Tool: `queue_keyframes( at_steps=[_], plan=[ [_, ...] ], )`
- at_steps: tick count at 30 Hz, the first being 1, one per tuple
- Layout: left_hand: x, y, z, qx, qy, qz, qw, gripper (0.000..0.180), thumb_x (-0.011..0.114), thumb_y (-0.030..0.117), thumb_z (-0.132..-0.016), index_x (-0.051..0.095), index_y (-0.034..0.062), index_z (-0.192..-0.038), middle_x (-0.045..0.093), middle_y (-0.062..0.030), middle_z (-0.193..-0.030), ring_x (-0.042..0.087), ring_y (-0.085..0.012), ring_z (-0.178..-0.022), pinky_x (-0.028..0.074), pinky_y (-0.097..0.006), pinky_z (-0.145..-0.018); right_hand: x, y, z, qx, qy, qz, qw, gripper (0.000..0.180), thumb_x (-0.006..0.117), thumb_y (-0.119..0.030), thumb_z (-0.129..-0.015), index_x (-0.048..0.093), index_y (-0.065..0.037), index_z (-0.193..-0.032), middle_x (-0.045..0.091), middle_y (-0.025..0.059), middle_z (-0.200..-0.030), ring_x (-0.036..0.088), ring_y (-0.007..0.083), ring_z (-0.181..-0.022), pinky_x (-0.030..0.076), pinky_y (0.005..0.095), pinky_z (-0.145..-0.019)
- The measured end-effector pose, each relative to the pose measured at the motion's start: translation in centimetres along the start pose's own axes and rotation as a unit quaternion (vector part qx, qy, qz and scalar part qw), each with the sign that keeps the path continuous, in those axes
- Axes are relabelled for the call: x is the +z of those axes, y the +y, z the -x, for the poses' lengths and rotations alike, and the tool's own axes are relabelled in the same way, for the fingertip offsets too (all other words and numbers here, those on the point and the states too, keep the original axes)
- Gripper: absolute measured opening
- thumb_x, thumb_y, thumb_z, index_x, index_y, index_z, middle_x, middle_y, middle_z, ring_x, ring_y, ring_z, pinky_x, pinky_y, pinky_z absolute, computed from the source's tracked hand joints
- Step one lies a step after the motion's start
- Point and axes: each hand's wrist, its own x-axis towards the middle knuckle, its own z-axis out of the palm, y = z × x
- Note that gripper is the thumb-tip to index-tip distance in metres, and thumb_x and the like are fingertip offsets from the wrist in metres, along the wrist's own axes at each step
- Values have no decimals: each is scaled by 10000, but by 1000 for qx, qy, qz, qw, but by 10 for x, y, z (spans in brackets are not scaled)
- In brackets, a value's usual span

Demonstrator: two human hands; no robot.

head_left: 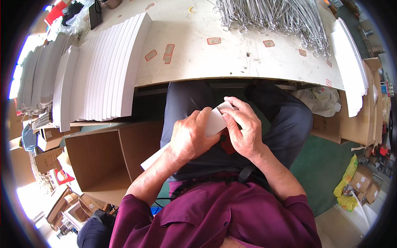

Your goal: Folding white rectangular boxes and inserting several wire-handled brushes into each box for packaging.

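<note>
Two hands on one white card, over your lap.
Your left hand (pixel 191 138) and right hand (pixel 244 132) pinch the card (pixel 215 120), fingers pressed together.

long white card strip (pixel 211 124), tilted, over lap; perhaps folded

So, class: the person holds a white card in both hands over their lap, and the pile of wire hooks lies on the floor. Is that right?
Not quite. The head view shows the wire hooks piled on the table, not the floor. The rest stands: left hand and right hand hold the white card over the lap.
</note>
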Motion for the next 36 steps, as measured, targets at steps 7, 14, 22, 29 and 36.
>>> queue_keyframes(
  at_steps=[7,14,22,29,36],
  plan=[
    [-8,3,-5,4,12,35,999,637,868,237,-736,605,21,-1275,725,-179,-990,745,-357,-862,621,-448,-733,-7,5,6,108,-7,-198,974,222,635,-120,-1021,680,29,-1179,684,210,-1239,689,344,-1097,554,378,-932],
    [-11,2,-6,-34,-22,86,995,783,857,245,-762,493,130,-1446,714,-213,-1113,739,-386,-957,626,-456,-808,-18,-1,14,-8,33,-10,999,142,668,-4,-959,710,40,-1087,729,189,-1079,730,322,-962,586,367,-827],
    [-15,11,-8,-59,-56,142,987,759,859,209,-774,484,153,-1432,710,-202,-1154,733,-387,-1013,618,-446,-839,-5,-4,21,182,13,-253,950,311,622,-27,-1023,580,54,-1320,757,131,-973,725,142,-859,619,309,-773],
    [-15,14,-10,-81,-97,149,981,604,859,179,-779,527,154,-1283,720,-202,-1094,740,-381,-996,615,-439,-816,-10,-10,15,276,-33,-307,910,252,577,-6,-1040,600,76,-1277,751,112,-939,724,132,-838,626,301,-767],
    [-1,11,-2,-68,-67,133,986,678,836,186,-803,446,96,-1350,726,-218,-1004,750,-399,-890,623,-461,-769,-6,-17,9,107,-21,-72,991,115,702,-44,-944,720,48,-1010,729,177,-840,734,241,-701,557,311,-635]
  ],
)
